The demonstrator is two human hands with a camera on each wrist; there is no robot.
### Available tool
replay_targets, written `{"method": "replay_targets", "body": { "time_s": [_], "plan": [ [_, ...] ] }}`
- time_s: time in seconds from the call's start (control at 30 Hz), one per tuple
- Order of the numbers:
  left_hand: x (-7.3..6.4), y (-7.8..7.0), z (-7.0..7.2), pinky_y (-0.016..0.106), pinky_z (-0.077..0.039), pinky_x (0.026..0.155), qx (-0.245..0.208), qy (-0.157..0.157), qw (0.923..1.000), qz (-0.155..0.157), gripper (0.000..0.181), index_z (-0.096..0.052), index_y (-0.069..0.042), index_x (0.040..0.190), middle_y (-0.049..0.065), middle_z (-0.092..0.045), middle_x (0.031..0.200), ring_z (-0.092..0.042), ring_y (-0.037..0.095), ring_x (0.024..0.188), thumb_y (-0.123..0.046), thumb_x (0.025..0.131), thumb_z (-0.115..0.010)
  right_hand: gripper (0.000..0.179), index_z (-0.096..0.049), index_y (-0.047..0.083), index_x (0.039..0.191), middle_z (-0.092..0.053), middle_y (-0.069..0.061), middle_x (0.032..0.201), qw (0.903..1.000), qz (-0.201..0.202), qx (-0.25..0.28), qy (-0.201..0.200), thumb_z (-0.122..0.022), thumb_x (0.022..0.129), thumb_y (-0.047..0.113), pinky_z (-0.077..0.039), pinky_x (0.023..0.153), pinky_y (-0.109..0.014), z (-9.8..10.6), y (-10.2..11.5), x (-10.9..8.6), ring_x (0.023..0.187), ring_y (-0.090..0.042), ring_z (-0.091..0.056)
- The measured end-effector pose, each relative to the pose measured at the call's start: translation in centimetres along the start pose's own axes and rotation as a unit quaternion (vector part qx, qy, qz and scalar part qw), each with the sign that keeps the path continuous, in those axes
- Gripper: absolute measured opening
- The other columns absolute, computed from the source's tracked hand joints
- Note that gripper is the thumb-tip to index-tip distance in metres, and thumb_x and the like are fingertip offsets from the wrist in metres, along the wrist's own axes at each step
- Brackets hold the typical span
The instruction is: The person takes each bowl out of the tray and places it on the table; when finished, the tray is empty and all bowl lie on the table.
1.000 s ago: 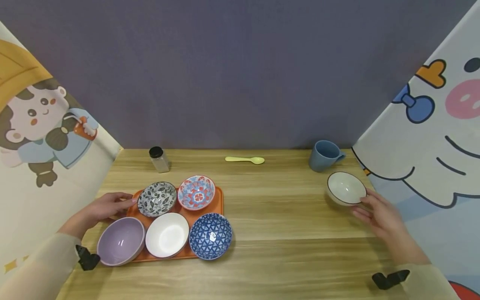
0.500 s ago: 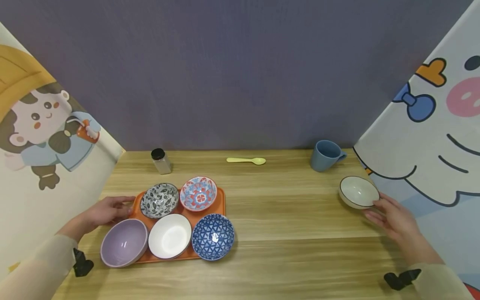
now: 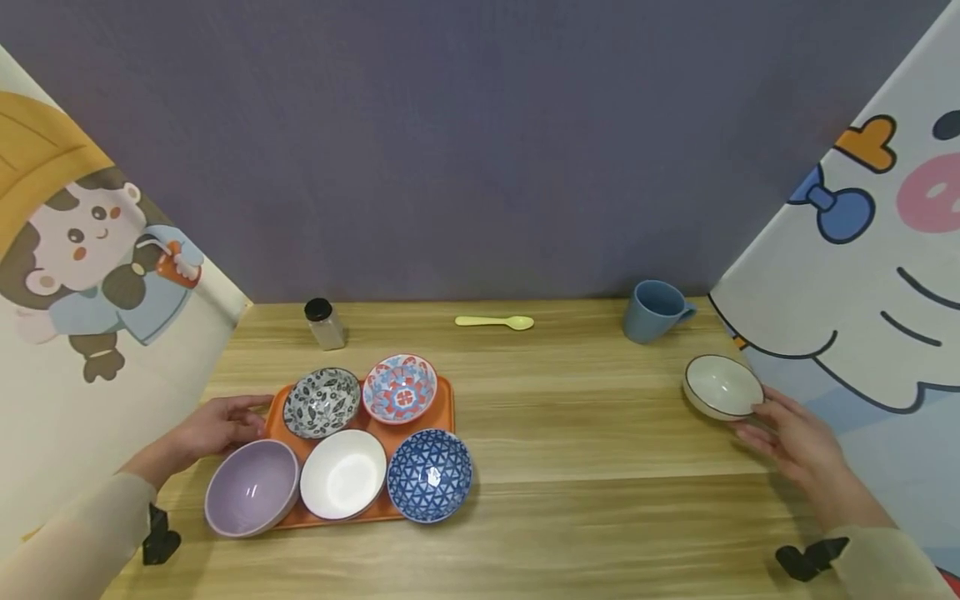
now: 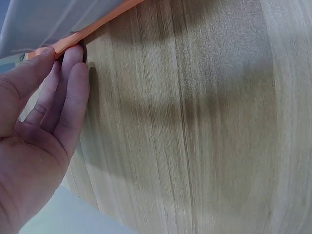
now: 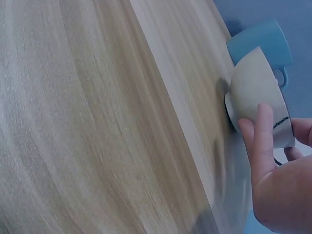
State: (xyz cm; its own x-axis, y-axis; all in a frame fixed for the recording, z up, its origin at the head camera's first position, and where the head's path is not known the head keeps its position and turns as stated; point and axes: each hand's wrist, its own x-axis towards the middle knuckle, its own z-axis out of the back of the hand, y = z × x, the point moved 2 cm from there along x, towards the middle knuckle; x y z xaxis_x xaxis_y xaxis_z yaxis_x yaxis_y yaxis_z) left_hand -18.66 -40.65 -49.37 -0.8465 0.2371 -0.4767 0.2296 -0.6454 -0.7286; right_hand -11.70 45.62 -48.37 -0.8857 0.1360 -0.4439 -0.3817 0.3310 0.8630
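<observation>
My left hand (image 3: 213,429) pinches the left edge of an orange tray (image 3: 445,402). In the left wrist view the thumb lies on top of the tray's rim (image 4: 95,28) with fingers beneath it. Set on the tray are a black-and-white leaf-patterned bowl (image 3: 322,403), a red-and-blue flowered bowl (image 3: 401,389), a purple bowl (image 3: 252,489), a white bowl (image 3: 343,475) and a blue triangle-patterned bowl (image 3: 430,476). At the far right my right hand (image 3: 802,442) grips a cream bowl (image 3: 723,387) with a dark rim, its foot close over the table in the right wrist view.
A blue mug (image 3: 654,312) stands at the back right, just behind the cream bowl. Along the back lie a yellow spoon (image 3: 493,322) and a black-lidded jar (image 3: 326,325). Printed panels flank the wooden table (image 3: 585,433), and a grey wall (image 3: 480,150) closes its back.
The right hand has carried the cream bowl rightward and slightly nearer. The left hand stays at the tray's edge; the whole view has shifted slightly.
</observation>
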Motion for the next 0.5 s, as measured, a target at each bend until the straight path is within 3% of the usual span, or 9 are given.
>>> {"method": "replay_targets", "body": {
  "time_s": [0.17,0.5],
  "plan": [
    [-0.19,0.15,-0.15,0.032,-0.058,0.068,0.008,-0.005,1.0000,0.003,0.064,-0.029,0.008,0.156,0.013,-0.069,0.108,-0.066,0.019,0.086,-0.003,0.100,-0.057,0.084,0.005,0.021,0.164,-0.068,0.014,0.096,0.9996,-0.013,-0.016,0.021,-0.056,0.106,0.014,-0.061,0.084,-0.039,0.07,-0.07,0.23,0.088,-0.020,-0.076],
    [0.32,-0.27,0.02,0.032,-0.058,0.067,0.036,-0.014,0.9992,-0.013,0.061,-0.035,0.010,0.153,0.014,-0.071,0.107,-0.067,0.020,0.088,-0.003,0.099,-0.059,0.089,0.016,0.020,0.161,-0.074,0.008,0.098,0.9977,-0.018,0.008,0.065,-0.053,0.107,0.009,-0.060,0.087,-0.047,0.98,-0.20,0.14,0.093,-0.022,-0.077]
  ]
}}
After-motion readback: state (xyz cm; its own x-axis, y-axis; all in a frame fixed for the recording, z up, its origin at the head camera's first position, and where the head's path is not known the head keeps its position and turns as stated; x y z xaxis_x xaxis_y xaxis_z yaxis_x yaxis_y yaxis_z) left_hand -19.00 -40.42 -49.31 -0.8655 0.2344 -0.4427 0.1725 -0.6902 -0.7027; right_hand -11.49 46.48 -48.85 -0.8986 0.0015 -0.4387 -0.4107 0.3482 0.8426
